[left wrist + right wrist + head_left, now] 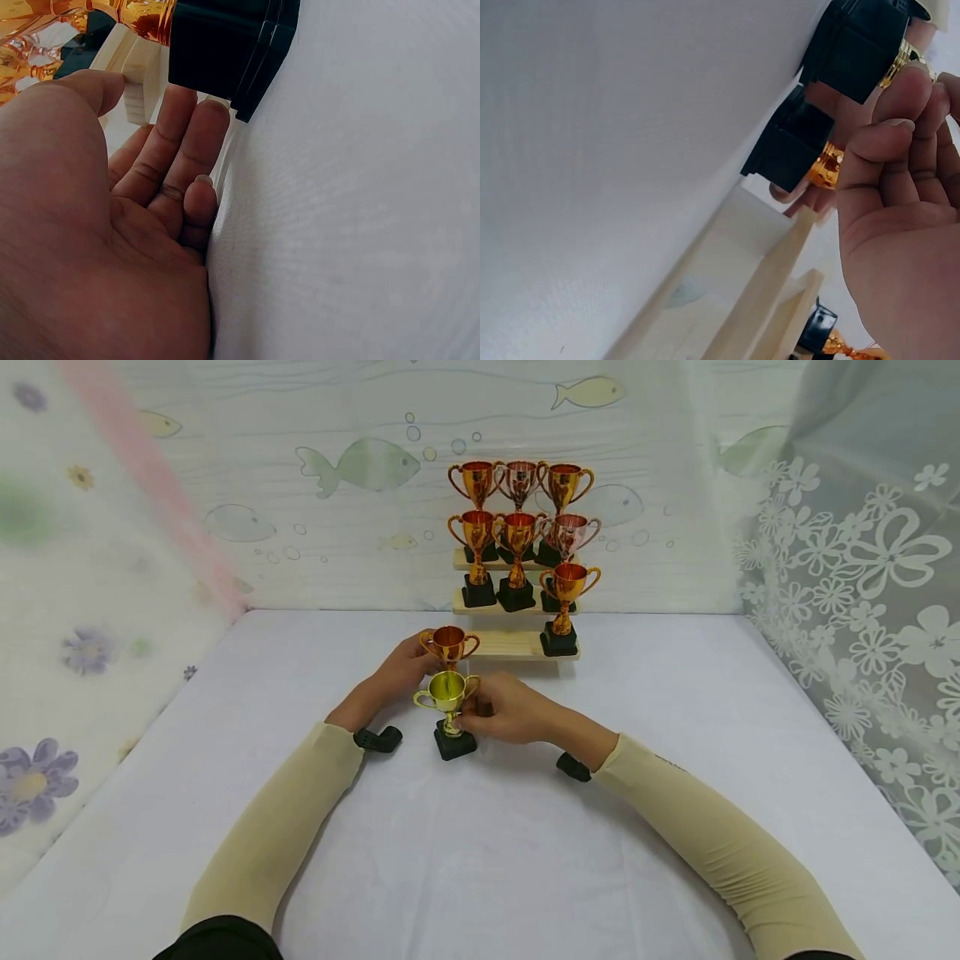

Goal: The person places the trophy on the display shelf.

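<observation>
My right hand pinches the stem of a small gold trophy cup, whose black base is low over the white tabletop. Directly behind it is a bronze-orange trophy cup. My left hand is at that bronze cup's left side. In the left wrist view, its fingers stretch to a trophy's black base, with the thumb apart from it. Both black bases show in the right wrist view, the bronze cup's base behind the gold cup's base.
Just behind my hands, a stepped wooden rack carries bronze and pinkish trophies on its tiers. One bronze trophy stands at the right end of the lowest tier. White cloth covers the table. Patterned curtains hang around it.
</observation>
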